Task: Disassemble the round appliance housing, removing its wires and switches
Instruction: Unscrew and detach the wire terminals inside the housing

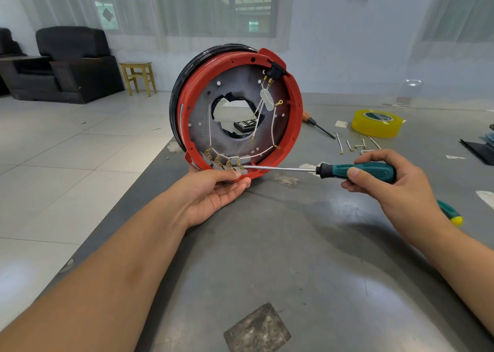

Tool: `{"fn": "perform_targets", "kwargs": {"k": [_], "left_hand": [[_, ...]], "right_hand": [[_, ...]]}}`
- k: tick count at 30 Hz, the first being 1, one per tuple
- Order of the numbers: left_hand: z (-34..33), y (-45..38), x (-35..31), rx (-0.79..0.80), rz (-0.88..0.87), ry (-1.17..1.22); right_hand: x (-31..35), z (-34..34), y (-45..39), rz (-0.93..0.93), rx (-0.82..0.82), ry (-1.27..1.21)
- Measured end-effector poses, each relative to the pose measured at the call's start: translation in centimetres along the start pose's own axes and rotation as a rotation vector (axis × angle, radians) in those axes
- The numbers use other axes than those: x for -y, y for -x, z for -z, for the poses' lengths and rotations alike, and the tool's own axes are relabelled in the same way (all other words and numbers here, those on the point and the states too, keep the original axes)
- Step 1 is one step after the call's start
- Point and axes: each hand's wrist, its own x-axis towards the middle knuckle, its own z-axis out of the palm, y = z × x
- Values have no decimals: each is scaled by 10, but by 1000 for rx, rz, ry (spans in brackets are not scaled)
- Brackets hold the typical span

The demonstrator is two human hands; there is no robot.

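Steadying housing (235,105) upright on tabletop (294,258), my left hand (213,191) gripping its near rim | right hand (395,180) grasping screwdriver (347,170), tip at terminals (227,163).

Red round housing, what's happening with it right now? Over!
Left hand holds red housing on edge by bottom rim. Right hand grips green screwdriver, tip at brass terminals. White wires still attached. Nothing blocking.

round housing (291,116): red rim, black outer band, grey inner plate with ragged centre hole | stands on edge, open side toward us | white wires (272,129) with brass terminals inside | black switch (276,71) at top rim
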Motion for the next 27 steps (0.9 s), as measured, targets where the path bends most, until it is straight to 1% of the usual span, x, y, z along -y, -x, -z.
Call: {"fn": "perform_targets", "kwargs": {"k": [5,9,13,15,21,27], "left_hand": [[0,0,-2,-6,24,-4],[-1,-1,-3,-8,32,-7],[0,-1,-4,11,74,-27],[0,-1,-4,19,79,-36],[1,-1,-4,5,63,-23],[1,-2,-4,2,48,14]], "right_hand": [[4,4,-1,88,42,202],[8,13,2,108,136,474],[11,10,5,165,269,710],[13,6,7,199,299,753],[20,-3,14,250,307,800],[23,-9,17,236,305,824]]}}
